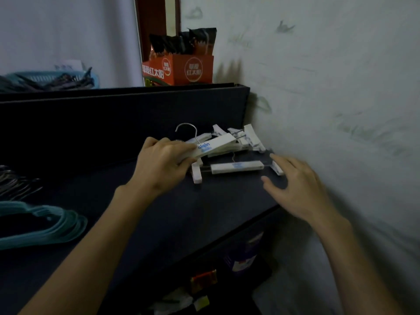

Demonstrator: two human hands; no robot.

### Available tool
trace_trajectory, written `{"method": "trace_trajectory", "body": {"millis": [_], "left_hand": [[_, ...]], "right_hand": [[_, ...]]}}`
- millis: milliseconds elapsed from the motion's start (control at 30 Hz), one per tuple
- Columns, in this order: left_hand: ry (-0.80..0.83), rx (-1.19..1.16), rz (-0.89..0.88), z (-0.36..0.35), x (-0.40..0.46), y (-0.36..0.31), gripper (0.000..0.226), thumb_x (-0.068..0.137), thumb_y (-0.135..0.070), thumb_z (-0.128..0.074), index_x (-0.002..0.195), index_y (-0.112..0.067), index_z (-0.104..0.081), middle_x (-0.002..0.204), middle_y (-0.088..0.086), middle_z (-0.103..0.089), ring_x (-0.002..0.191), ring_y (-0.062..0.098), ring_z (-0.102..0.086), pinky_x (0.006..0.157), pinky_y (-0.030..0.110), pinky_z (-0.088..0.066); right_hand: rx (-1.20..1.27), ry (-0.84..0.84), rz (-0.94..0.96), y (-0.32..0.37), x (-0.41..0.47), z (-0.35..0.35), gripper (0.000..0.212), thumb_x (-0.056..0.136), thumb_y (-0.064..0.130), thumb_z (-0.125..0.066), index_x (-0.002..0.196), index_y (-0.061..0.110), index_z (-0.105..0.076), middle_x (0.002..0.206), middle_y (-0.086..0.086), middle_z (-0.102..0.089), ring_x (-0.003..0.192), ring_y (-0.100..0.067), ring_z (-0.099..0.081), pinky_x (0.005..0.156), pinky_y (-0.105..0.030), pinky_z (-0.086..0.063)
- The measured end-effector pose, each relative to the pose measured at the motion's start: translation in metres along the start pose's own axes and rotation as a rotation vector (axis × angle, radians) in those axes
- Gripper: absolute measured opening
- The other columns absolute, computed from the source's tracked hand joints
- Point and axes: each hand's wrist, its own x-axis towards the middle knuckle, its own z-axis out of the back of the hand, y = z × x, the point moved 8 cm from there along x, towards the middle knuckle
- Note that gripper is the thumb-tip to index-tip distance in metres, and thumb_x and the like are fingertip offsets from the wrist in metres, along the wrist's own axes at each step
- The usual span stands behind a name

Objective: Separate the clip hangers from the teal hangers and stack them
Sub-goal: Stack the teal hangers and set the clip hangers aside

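Note:
Several white clip hangers (223, 145) are piled at the far right of a dark blue surface (141, 212), close to the wall. My left hand (162, 163) grips the left end of the top white hanger, whose metal hook stands up behind my fingers. One more white clip hanger (237, 167) lies flat in front of the pile. My right hand (297, 186) hovers beside it with spread fingers, the fingertips close to its right clip and holding nothing. A stack of teal hangers (45, 226) lies at the left edge.
A dark raised back panel (122, 114) borders the surface. Behind it stand an orange box with black packets (179, 64) and a blue basket (47, 79). A scuffed white wall (329, 98) closes the right side. Dark thin hangers (16, 183) lie at the far left.

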Motion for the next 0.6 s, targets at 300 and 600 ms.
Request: {"method": "trace_trajectory", "body": {"millis": [300,600], "left_hand": [[0.135,-0.032,0.055,-0.040,0.066,0.061,0.034,0.087,-0.042,-0.058,0.119,-0.034,-0.061,0.104,-0.006,-0.068,0.095,0.016,-0.056,0.082,0.031,-0.032],[0.319,-0.080,0.152,-0.068,0.086,0.082,0.026,0.086,-0.045,-0.059,0.110,-0.037,-0.066,0.099,-0.016,-0.069,0.086,0.003,-0.062,0.082,0.031,-0.049]], "right_hand": [[0.069,-0.022,0.138,0.011,0.103,-0.038,0.056,0.082,0.036,-0.063,0.133,0.015,-0.050,0.119,-0.003,-0.058,0.109,-0.023,-0.051,0.088,-0.038,-0.045],[0.158,0.014,0.273,0.009,0.161,-0.066,0.057,0.085,0.037,-0.062,0.136,0.016,-0.048,0.126,-0.002,-0.056,0.117,-0.021,-0.048,0.093,-0.036,-0.044]]}}
